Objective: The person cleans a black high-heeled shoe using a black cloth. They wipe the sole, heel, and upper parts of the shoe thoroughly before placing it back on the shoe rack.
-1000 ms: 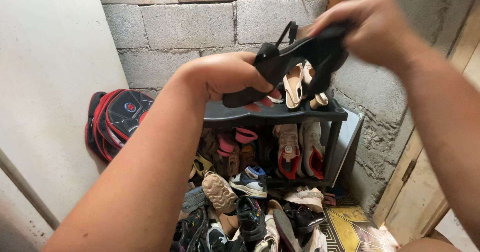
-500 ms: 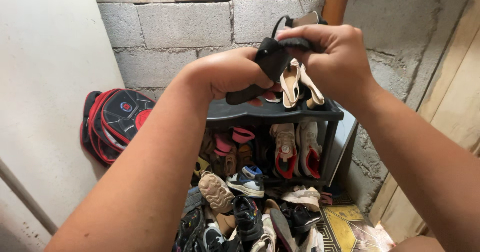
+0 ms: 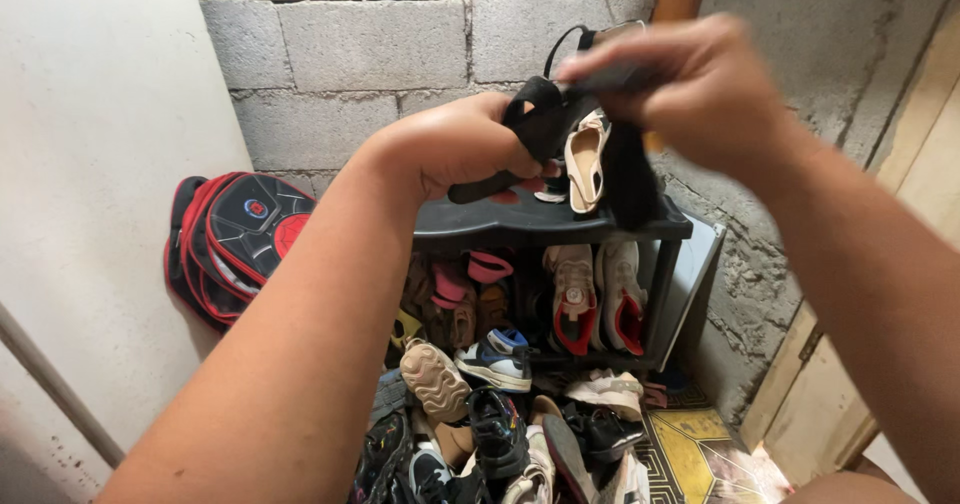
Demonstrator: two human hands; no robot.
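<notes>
1. Reaching up from 7 o'clock, the left hand (image 3: 455, 149) is closed around the sole end of a black sandal (image 3: 545, 124), keeping it lifted at the centre top of the view, above the rack.
2. Coming in from 4 o'clock, the right hand (image 3: 700, 89) is blurred; its fingers are closed on the sandal's strap end, so both hands share the one shoe, seemingly to steady it while the straps are handled.
3. Below, at 6 o'clock, a heap of loose shoes (image 3: 500, 434) covers the floor, beside a yellow mat (image 3: 700, 454).
4. Beyond it stands a dark rack (image 3: 480, 226); cream sandals (image 3: 585, 159) sit on its top shelf, red-and-white sneakers (image 3: 595, 299) on the shelf below.
5. At 9 o'clock a red-and-black backpack (image 3: 235, 244) leans on the wall.
6. Farthest, a grey block wall (image 3: 380, 59) closes the corner.
</notes>
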